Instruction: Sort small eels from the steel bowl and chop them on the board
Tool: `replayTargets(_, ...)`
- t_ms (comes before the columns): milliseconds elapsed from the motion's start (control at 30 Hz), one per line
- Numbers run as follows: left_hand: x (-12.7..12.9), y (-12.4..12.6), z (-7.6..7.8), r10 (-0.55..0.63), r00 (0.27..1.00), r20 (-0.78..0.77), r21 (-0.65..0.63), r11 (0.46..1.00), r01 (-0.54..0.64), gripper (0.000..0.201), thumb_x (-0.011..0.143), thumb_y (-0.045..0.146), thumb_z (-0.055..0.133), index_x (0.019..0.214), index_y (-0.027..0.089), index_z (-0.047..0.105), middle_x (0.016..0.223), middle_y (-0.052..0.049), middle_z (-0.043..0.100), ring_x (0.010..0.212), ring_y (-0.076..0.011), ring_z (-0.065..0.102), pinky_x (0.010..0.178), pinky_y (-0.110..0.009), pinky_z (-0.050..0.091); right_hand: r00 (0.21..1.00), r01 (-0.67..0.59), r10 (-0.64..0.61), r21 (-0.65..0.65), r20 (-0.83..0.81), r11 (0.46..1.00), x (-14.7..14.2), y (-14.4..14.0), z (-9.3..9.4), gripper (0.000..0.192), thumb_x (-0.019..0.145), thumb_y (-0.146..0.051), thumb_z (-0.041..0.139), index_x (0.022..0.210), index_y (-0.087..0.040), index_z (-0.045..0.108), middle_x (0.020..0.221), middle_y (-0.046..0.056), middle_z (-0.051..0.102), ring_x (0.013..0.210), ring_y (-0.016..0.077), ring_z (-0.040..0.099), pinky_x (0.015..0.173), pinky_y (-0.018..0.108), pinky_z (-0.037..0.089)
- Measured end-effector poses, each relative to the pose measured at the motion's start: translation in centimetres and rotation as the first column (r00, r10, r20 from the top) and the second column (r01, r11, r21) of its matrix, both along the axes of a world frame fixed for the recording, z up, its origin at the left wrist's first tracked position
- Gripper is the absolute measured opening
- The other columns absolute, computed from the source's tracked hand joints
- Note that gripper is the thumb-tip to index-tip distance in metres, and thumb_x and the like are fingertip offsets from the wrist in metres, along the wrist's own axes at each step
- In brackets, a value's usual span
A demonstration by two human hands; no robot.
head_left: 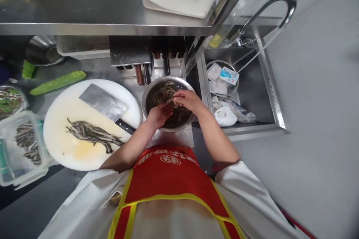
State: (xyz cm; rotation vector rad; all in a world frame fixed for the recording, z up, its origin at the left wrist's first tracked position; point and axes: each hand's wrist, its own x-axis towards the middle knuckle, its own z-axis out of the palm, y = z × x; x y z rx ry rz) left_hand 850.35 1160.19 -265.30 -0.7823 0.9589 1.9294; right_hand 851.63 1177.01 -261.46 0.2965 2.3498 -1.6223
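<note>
Eel-like strips (166, 90) lie loose in murky water (181, 117), right under both hands. The right hand (187, 100) has its thumb and fingers drawn together, seeming to pinch one strand at the surface; the left hand (161, 115) reaches in from the other side, its fingers side by side and slightly bent, and whether they grip anything I cannot tell. Wet and thin as they look, the strips should be light, limp and slippery, apt to slide from a loose hold and perhaps tear under a hard pull. Best taken near one end between thumb and fingertip, the other hand steadying further along. Around them is a steel bowl (144, 101), probably heavy with its water; its rim would be the place to hold it. It stands on the desk (182, 140), beside a round white board (56, 130) bearing a heap of similar strips (92, 133) and a cleaver (103, 101). Farther left, a clear plastic box (19, 171) holds more dark strips (28, 142); off to the right is a sink (273, 86).
</note>
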Motion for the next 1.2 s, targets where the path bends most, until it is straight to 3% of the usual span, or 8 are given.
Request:
replayTargets(100, 0.4, 1.1, -0.8, -0.004, 1.000, 0.007, 0.106, 0.994, 0.003, 0.018, 0.092, 0.019, 0.050, 0.084, 0.017, 0.066, 0.079, -0.009, 0.069, 0.072, -0.0170, 0.065, 0.071, -0.031, 0.050, 0.983, 0.182, -0.171, -0.231, 0.066, 0.956, 1.7, -0.3, 0.0, 0.028, 0.073, -0.039, 0.069, 0.094, -0.020, 0.068, 0.068, -0.004, 0.062, 0.054, 0.0093, 0.051, 0.050, 0.021, 0.037)
replayTargets(200, 0.7, 1.5, -1.3, 0.019, 0.998, -0.051, 0.165, 0.986, -0.010, 0.010, 0.088, 0.024, 0.062, 0.084, 0.016, 0.065, 0.080, -0.006, 0.068, 0.070, -0.0152, 0.063, 0.068, -0.029, 0.048, 0.968, 0.247, -0.225, -0.293, 0.108, 0.924, 3.1, -0.6, -0.4, 0.034, 0.070, -0.045, 0.072, 0.091, -0.020, 0.065, 0.066, -0.004, 0.058, 0.053, 0.0093, 0.051, 0.048, 0.021, 0.036)
replayTargets(367, 0.7, 1.0, -1.7, 0.067, 0.988, -0.141, 0.200, 0.979, -0.038, 0.012, 0.075, 0.013, 0.074, 0.082, 0.015, 0.064, 0.073, -0.001, 0.066, 0.065, -0.0111, 0.062, 0.063, -0.024, 0.047, 0.986, 0.163, -0.163, 0.010, 0.012, 0.987, 4.4, -0.2, -0.8, 0.024, 0.078, -0.040, 0.066, 0.090, -0.019, 0.064, 0.070, -0.002, 0.061, 0.062, 0.0131, 0.058, 0.056, 0.025, 0.043)
replayTargets(533, 0.4, 0.3, -1.8, 0.077, 0.986, -0.148, 0.167, 0.985, -0.051, 0.013, 0.075, 0.013, 0.073, 0.083, 0.014, 0.064, 0.067, 0.000, 0.064, 0.058, -0.0095, 0.058, 0.054, -0.021, 0.045, 0.973, 0.226, -0.206, 0.230, -0.108, 0.947, 4.8, 0.7, -1.5, 0.026, 0.081, -0.038, 0.062, 0.098, -0.019, 0.068, 0.086, 0.003, 0.069, 0.074, 0.0165, 0.062, 0.067, 0.029, 0.049)
replayTargets(767, 0.2, -0.6, -1.8, 0.073, 0.981, -0.181, 0.094, 0.994, -0.057, 0.016, 0.077, 0.010, 0.069, 0.088, 0.018, 0.062, 0.071, -0.001, 0.067, 0.062, -0.0128, 0.062, 0.060, -0.025, 0.048, 0.971, 0.234, -0.234, -0.004, -0.056, 0.972, 5.1, 0.3, -1.5, 0.027, 0.079, -0.042, 0.063, 0.092, -0.019, 0.069, 0.074, 0.000, 0.068, 0.067, 0.0150, 0.060, 0.064, 0.028, 0.047)
replayTargets(933, 1.1, -0.5, -1.2, -0.025, 0.999, 0.045, 0.060, 0.998, 0.022, 0.011, 0.091, 0.024, 0.056, 0.085, 0.016, 0.063, 0.072, -0.007, 0.068, 0.061, -0.0156, 0.062, 0.059, -0.027, 0.048, 0.961, 0.264, -0.273, -0.143, -0.050, 0.954, 5.2, -1.0, -2.2, 0.024, 0.078, -0.039, 0.065, 0.090, -0.018, 0.071, 0.073, 0.000, 0.068, 0.071, 0.0157, 0.063, 0.071, 0.028, 0.049)
replayTargets(1067, 2.1, 0.0, -1.2, -0.129, 0.986, 0.109, 0.138, 0.984, 0.113, 0.022, 0.094, 0.028, 0.055, 0.080, 0.013, 0.064, 0.068, -0.008, 0.067, 0.060, -0.0161, 0.062, 0.055, -0.026, 0.047, 0.990, 0.126, -0.124, 0.028, -0.072, 0.992, 6.2, -2.3, -2.1, 0.020, 0.086, -0.031, 0.061, 0.098, -0.019, 0.073, 0.086, 0.003, 0.073, 0.081, 0.0170, 0.066, 0.080, 0.031, 0.049)
replayTargets(1200, 2.1, 0.1, -1.6, 0.031, 0.999, -0.025, 0.097, 0.995, -0.029, 0.009, 0.083, 0.010, 0.062, 0.074, 0.012, 0.064, 0.066, -0.005, 0.067, 0.055, -0.0131, 0.060, 0.056, -0.025, 0.046, 0.982, -0.091, 0.129, 0.252, -0.136, 0.963, 7.9, -4.0, -1.8, 0.023, 0.089, -0.021, 0.061, 0.108, -0.020, 0.072, 0.105, 0.007, 0.072, 0.101, 0.0202, 0.064, 0.090, 0.035, 0.047)
